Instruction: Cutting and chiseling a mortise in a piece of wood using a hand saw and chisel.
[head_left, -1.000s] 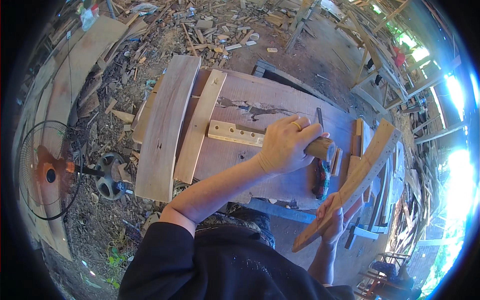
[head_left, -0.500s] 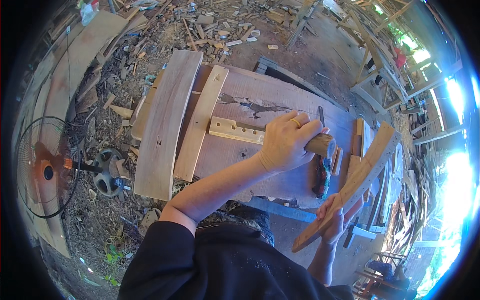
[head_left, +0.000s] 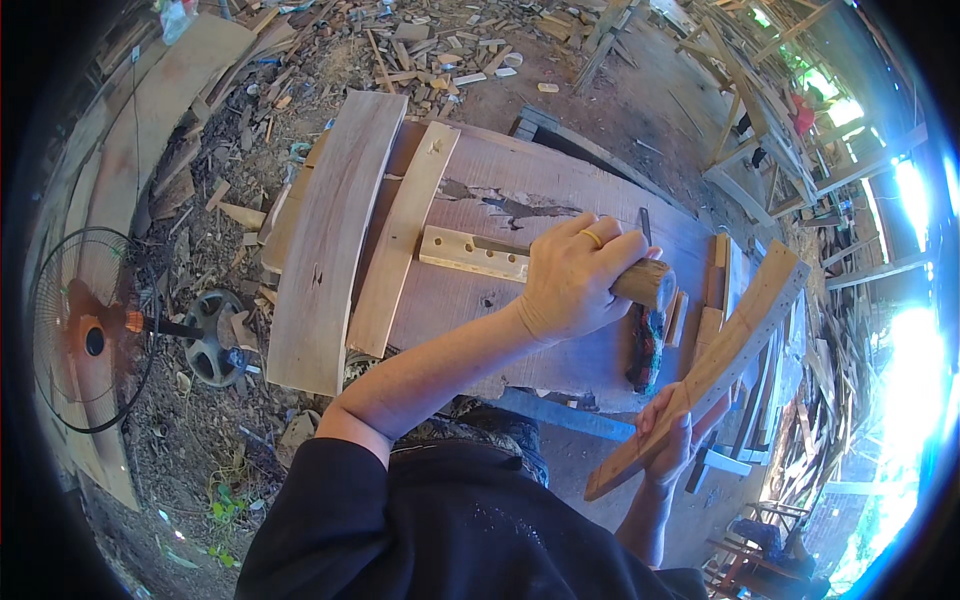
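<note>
My left hand (head_left: 585, 270), a ring on one finger, is closed around a thick round wooden handle (head_left: 652, 284). A narrow dark strip lies in line with it on the other side of my fist; whether the two join is hidden. Under and beside that hand a pale wood piece (head_left: 470, 252) with a row of round holes rests on the wide plank worktop (head_left: 560, 180). My right hand (head_left: 672, 440) grips a long, slightly curved wooden bar (head_left: 725, 350) low down. The bar is held tilted, off the worktop, its upper end toward the far right.
Two boards, one wide (head_left: 335, 250) and one narrow (head_left: 405, 240), lie at the worktop's left. A dark, colourfully wrapped tool (head_left: 645, 350) lies near its right end. A standing fan (head_left: 95, 335) is at the left. Wood scraps (head_left: 450, 60) litter the ground beyond.
The view has shifted very slightly. Both hands keep their grips, and the wooden bar stays almost in the same place.
</note>
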